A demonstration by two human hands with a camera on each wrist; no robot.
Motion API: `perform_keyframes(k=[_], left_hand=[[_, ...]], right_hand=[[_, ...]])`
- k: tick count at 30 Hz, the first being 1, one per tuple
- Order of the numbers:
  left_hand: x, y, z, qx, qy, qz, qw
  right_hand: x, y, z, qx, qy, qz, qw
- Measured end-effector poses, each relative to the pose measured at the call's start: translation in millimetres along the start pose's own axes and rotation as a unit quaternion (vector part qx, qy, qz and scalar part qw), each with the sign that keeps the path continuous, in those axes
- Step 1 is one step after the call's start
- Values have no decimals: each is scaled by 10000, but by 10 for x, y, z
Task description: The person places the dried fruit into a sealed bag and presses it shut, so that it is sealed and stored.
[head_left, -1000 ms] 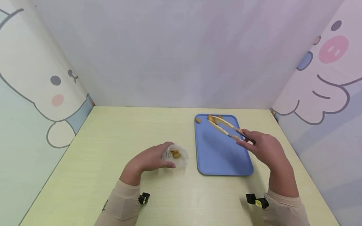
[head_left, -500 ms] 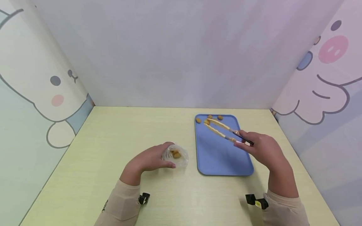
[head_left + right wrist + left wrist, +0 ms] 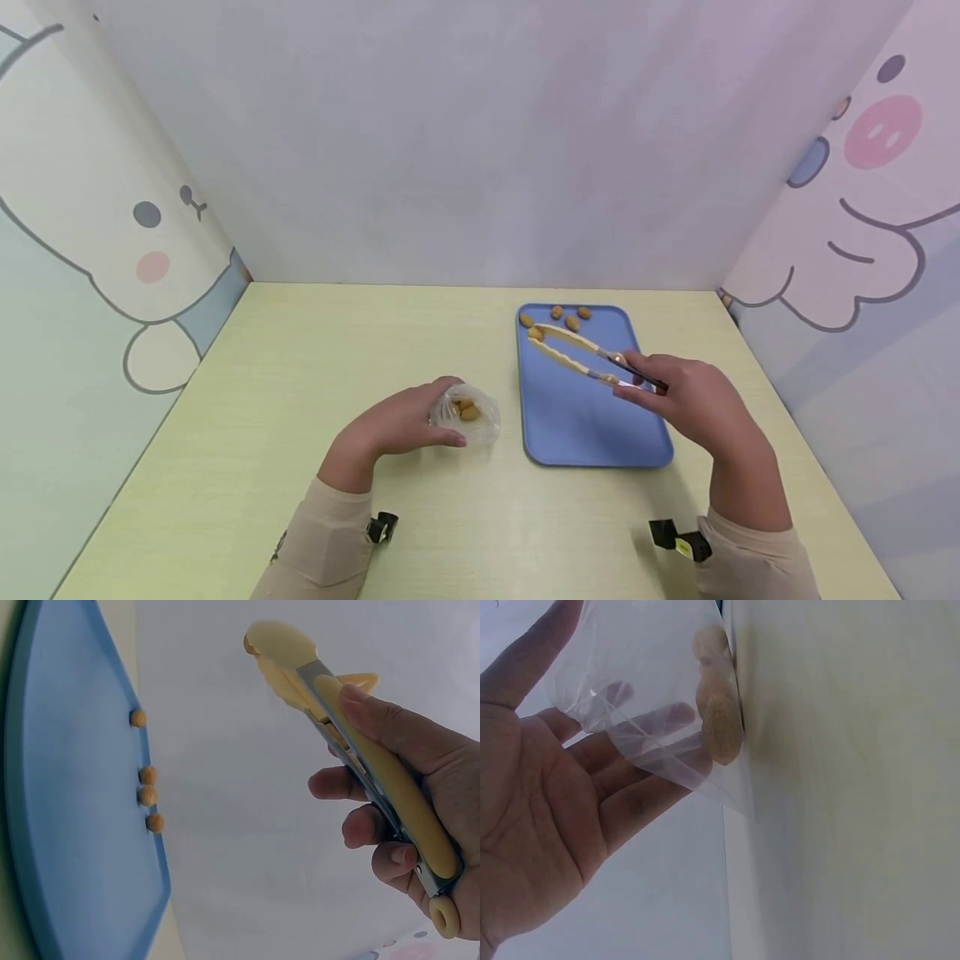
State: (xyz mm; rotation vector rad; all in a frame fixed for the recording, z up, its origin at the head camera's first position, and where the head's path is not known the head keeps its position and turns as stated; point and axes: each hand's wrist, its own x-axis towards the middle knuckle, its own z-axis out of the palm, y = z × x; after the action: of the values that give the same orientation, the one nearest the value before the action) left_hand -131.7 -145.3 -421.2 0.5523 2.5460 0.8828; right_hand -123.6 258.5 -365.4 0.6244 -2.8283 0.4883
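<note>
My left hand [image 3: 405, 421] cups a clear plastic bag [image 3: 486, 421], fingers behind it and thumb at its near side. Inside the bag lie several brown, rough, oval nut-like pieces [image 3: 721, 727], low against the table. In my right hand [image 3: 701, 400] is a pair of cream-tipped tongs [image 3: 390, 776], gripped by thumb and fingers. One nut-like piece [image 3: 536, 333] is pinched at the tips, above the far left part of the blue tray [image 3: 585, 425]. Several more pieces [image 3: 572, 323] rest apart along the tray's far edge.
The pale wooden table [image 3: 300, 333] bears both bag and tray, the bag left of the tray. A plain wall [image 3: 480, 167] closes off the far side, and cartoon-printed walls stand at left and right.
The tongs have moved left and nearer me with one piece in the tips, away from the cluster at the tray's far edge. My left hand and the bag have stayed put.
</note>
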Motion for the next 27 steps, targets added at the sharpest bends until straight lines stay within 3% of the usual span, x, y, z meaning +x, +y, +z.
perform_keyframes(k=[5, 13, 21, 27], left_hand=[[-2, 4, -2, 51, 9, 20, 10000], [1, 5, 6, 51, 27, 29, 10000], [5, 5, 12, 106, 52, 15, 9999], [10, 10, 13, -16, 61, 127, 9999]], right_hand=[[7, -47, 4, 139, 46, -168, 9998], [16, -143, 23, 319, -300, -164, 9989], [22, -258, 63, 351, -334, -528, 9974], [28, -354, 87, 378, -646, -631, 9952]])
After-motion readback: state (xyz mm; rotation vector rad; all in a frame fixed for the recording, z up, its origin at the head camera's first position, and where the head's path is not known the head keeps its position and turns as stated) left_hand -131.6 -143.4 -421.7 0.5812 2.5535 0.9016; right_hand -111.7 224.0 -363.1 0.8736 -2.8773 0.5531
